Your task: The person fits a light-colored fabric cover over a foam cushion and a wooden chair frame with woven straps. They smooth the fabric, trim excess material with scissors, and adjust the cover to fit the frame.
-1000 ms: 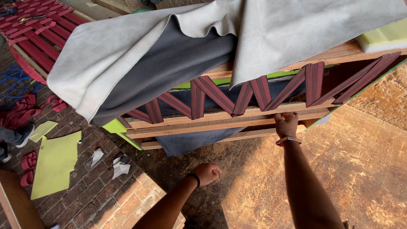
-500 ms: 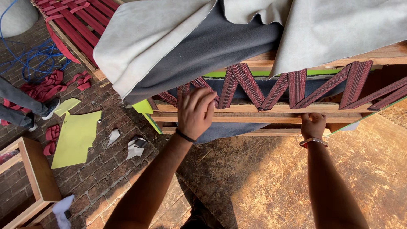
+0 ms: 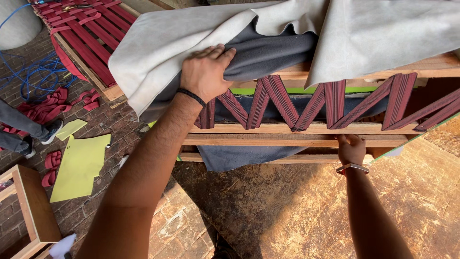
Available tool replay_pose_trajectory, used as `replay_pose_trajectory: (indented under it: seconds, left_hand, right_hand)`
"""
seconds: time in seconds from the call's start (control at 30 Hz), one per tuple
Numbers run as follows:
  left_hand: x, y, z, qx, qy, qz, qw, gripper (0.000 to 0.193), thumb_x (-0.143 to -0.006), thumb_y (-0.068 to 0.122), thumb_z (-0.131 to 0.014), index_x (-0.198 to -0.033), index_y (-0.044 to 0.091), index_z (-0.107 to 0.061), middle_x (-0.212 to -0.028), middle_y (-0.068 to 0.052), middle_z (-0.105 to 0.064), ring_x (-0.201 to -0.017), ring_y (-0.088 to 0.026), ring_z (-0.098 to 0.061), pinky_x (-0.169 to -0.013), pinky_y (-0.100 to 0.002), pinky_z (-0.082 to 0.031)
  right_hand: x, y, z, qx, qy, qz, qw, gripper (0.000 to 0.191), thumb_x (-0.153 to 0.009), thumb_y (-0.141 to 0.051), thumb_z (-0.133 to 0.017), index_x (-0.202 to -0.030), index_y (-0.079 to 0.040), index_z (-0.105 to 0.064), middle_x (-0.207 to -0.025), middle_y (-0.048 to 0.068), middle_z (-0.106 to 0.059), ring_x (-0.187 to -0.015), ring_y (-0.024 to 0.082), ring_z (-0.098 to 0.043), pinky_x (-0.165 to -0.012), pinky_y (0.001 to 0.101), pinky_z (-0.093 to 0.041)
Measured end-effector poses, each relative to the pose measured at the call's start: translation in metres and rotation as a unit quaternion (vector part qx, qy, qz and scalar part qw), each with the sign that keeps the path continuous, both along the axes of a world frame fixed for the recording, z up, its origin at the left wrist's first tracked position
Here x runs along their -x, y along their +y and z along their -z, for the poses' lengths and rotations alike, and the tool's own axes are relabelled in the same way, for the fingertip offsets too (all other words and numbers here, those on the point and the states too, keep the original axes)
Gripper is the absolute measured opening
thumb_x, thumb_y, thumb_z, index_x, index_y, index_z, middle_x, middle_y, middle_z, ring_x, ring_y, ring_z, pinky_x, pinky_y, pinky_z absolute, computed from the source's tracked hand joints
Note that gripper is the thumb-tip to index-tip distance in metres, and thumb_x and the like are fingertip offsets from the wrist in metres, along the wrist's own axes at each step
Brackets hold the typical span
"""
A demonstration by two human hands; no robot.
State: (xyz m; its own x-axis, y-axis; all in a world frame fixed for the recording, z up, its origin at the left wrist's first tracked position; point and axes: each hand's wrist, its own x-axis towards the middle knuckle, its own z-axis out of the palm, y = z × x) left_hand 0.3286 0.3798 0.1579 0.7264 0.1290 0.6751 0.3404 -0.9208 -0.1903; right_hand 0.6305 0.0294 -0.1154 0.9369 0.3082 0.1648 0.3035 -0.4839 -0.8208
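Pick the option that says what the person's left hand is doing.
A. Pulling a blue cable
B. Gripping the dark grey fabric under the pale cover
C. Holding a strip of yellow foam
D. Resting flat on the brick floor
B: the left hand has its fingers curled over the dark grey fabric beneath the pale cover.

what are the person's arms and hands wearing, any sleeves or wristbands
Both forearms are bare, with no sleeves in view and no gloves. The left hand has a thin black band around the wrist. The right hand has a flat metal-looking bangle at the wrist, silvery with a reddish edge. No rings can be made out on either hand.
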Motion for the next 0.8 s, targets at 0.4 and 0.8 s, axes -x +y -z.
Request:
replay_pose_trajectory:
  seconds: [0.4,0.8]
  left_hand:
    - [-0.067,0.058,-0.070,0.123,0.030,-0.041,0.991,0.058,-0.067,0.020,-0.078,-0.124,0.029,-0.073,-0.112,-0.002,-0.075,-0.099,-0.027,-0.071,-0.086,-0.043,-0.056]
    - [-0.103,0.104,-0.094,0.228,0.133,-0.111,0.958,0.061,-0.072,0.023,-0.073,-0.130,0.042,-0.069,-0.111,-0.009,-0.075,-0.101,-0.031,-0.071,-0.093,-0.044,-0.055]
  right_hand:
    - [0.080,0.102,-0.069,0.225,-0.215,-0.141,0.940,0.069,-0.083,-0.049,-0.076,-0.142,-0.017,-0.057,-0.152,0.011,-0.050,-0.149,0.034,-0.030,-0.119,0.0597,-0.017]
    - [0.097,0.147,-0.131,0.475,-0.110,-0.160,0.858,0.074,-0.097,-0.057,-0.057,-0.155,-0.013,-0.040,-0.153,0.013,-0.047,-0.143,0.032,-0.041,-0.123,0.0517,-0.025]
